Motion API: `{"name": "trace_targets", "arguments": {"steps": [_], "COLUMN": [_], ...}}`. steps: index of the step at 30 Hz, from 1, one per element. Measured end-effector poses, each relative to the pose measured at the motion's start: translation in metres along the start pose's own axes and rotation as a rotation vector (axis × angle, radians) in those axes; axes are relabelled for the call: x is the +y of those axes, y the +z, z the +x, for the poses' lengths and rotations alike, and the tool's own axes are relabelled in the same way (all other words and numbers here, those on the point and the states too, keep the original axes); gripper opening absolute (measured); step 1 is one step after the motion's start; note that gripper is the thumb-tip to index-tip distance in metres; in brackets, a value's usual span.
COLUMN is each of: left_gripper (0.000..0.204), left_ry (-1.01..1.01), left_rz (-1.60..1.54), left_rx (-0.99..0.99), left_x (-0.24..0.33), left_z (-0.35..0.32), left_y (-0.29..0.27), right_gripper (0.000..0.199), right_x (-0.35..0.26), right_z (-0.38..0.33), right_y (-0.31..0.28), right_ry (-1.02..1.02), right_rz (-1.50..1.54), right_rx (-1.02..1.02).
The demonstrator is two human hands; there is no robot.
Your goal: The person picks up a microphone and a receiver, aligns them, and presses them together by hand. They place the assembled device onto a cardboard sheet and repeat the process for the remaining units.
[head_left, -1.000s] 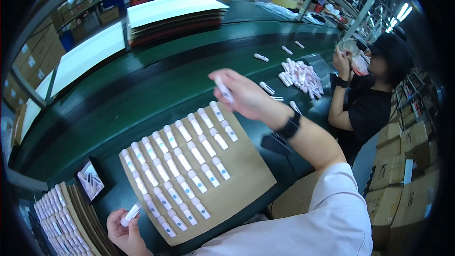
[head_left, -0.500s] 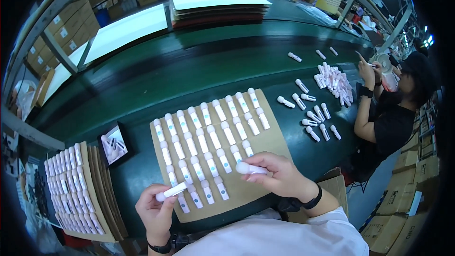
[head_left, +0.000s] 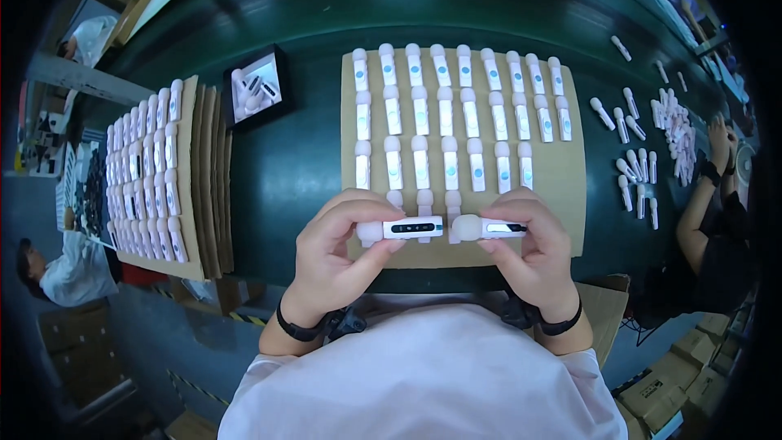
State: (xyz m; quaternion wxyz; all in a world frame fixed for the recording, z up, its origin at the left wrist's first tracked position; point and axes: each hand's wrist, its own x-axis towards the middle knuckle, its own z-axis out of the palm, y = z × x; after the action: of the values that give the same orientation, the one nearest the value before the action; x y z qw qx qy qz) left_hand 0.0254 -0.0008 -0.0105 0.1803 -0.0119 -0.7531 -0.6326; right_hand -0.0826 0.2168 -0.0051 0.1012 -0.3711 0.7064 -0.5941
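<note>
Holding one small white device in each hand, the person works at the near edge of a dark green table [head_left: 269,179]. The left hand [head_left: 338,257] pinches a white device with a dark strip [head_left: 403,229]; the right hand [head_left: 529,257] grips a second white device [head_left: 489,228], the two held end to end and nearly touching. Beyond them a brown cardboard sheet [head_left: 570,187] carries rows of like devices, each with a small blue dot. To the left a stack of cardboard sheets [head_left: 208,187] bears more rows, and a black-framed tray [head_left: 257,90] sits farther off. At far right, loose devices [head_left: 639,171] lie scattered near a co-worker's arm [head_left: 700,212]; its hand, perhaps holding something, is blurred.
</note>
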Motion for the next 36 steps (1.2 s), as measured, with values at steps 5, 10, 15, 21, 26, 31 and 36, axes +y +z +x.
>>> {"name": "trace_targets", "arguments": {"steps": [5,10,15,21,26,31,36], "left_gripper": [0.023,0.024,0.024,0.024,0.024,0.024,0.025], "left_ry": [-0.048,-0.104,-0.092,-0.074,-0.065,-0.034,0.035], "left_rz": [-0.089,-0.085,-0.077,-0.065,-0.05,-0.05,-0.022], "left_rx": [0.0,-0.029,-0.038,-0.032,-0.037,-0.043,-0.023], "left_x": [0.0027,0.0049,0.0021,0.0011,0.001,0.0015,-0.0008], "left_z": [-0.0068,-0.0075,-0.0067,-0.0053,-0.0037,-0.0034,-0.0005], "left_y": [0.0042,0.0058,0.0056,0.0069,0.0059,0.0067,0.0085], "right_gripper": [0.026,0.026,0.026,0.027,0.027,0.027,0.026], "right_x": [0.0,0.0009,0.0031,0.0065,0.0075,0.006,0.0045], "right_z": [-0.0045,-0.007,-0.0052,-0.0036,-0.0042,-0.0054,-0.003], "right_y": [0.0029,0.0024,0.0008,0.0001,0.0007,-0.0004,-0.0014], "right_ry": [-0.006,-0.022,-0.044,-0.079,-0.089,-0.072,-0.124], "right_rz": [0.017,0.013,0.027,0.02,0.022,0.012,-0.015], "right_rx": [-0.015,0.004,0.002,0.016,0.016,0.01,-0.025]}}
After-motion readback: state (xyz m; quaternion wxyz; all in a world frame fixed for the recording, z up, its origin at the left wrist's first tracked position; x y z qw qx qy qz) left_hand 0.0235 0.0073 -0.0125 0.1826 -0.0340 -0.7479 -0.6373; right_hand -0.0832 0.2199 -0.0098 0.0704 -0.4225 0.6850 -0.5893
